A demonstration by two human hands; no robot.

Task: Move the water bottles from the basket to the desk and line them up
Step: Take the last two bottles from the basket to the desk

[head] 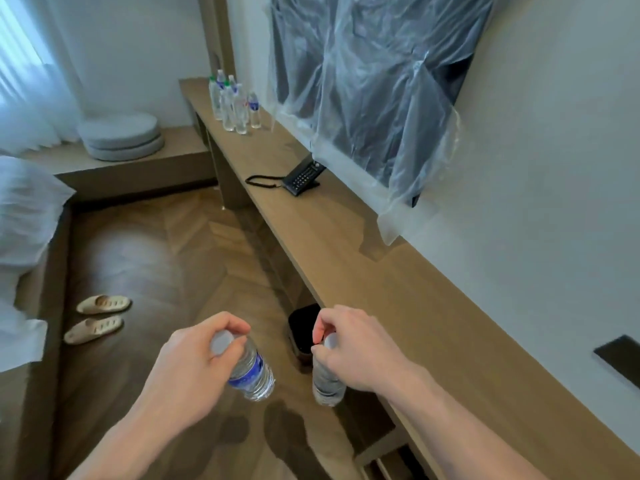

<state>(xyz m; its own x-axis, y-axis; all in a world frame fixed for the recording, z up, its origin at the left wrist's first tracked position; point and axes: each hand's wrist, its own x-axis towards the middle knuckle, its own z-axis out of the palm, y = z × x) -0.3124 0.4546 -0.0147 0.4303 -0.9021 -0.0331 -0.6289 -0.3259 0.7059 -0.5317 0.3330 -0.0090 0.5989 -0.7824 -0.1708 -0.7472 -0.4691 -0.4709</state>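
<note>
Head view: each hand's grip pinches a bottle's neck, left hand [194, 355] and right hand [360, 351], seemingly above floor.

No lettering is legible; the blue bottle label [250, 370] is too blurred.

The right hand [356, 344] hides its bottle's [327, 382] label; far bottles' [233, 102] count unclear

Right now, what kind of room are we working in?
Most likely a hotel room: a long wall-mounted desk with a corded phone, a bed with white bedding on the left, and slippers on the wooden floor.
</note>
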